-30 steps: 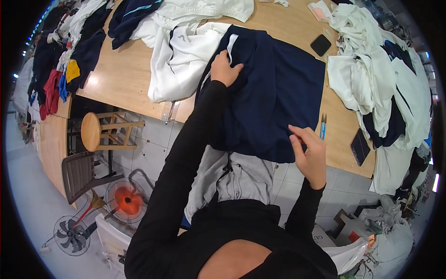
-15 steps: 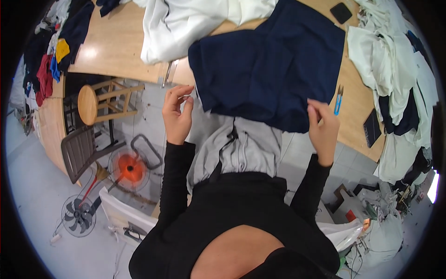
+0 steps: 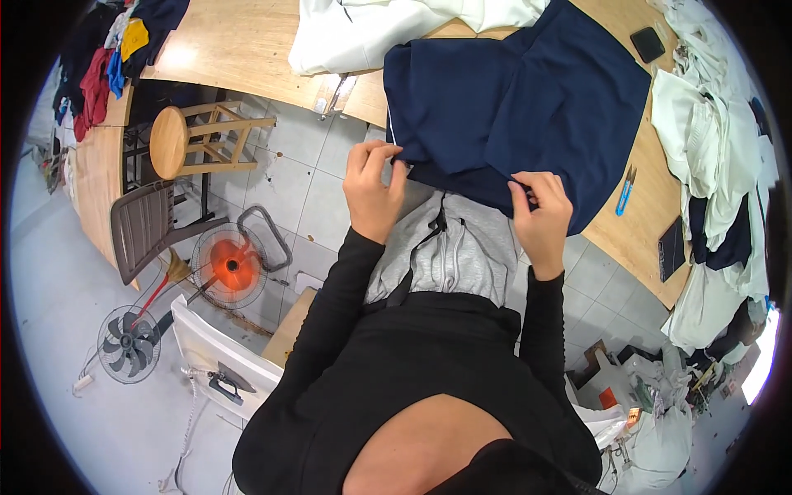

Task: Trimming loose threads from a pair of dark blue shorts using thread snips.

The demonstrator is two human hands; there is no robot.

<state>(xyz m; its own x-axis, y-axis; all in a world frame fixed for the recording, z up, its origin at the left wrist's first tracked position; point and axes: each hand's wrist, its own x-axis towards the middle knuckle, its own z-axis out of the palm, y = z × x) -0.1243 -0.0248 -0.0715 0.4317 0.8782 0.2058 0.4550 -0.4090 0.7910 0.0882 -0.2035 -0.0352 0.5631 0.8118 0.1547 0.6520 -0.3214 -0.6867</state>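
Observation:
A navy blue garment (image 3: pixel 511 115) lies spread over the front of the wooden table, its near edge hanging toward my lap. At its near left corner my left hand (image 3: pixel 375 186) pinches the edge between thumb and fingers. Farther right along that same edge, my right hand (image 3: pixel 542 210) is closed on the cloth, thumb against fingertips. A thin white line runs down the garment's left side to my left fingers. The underside of the cloth is hidden.
Blue-handled thread snips (image 3: pixel 626 194), a dark phone-like slab (image 3: pixel 672 249) and a black square object (image 3: pixel 648 44) lie on the table's right side. White cloth (image 3: pixel 371 33) is behind the garment, with more white fabric (image 3: pixel 701 140) at right. A stool (image 3: pixel 169 142) and fans (image 3: pixel 233 264) stand left.
Both hands have gone from hovering apart beside the garment to gripping its near edge. The view has shifted, so the surroundings sit differently.

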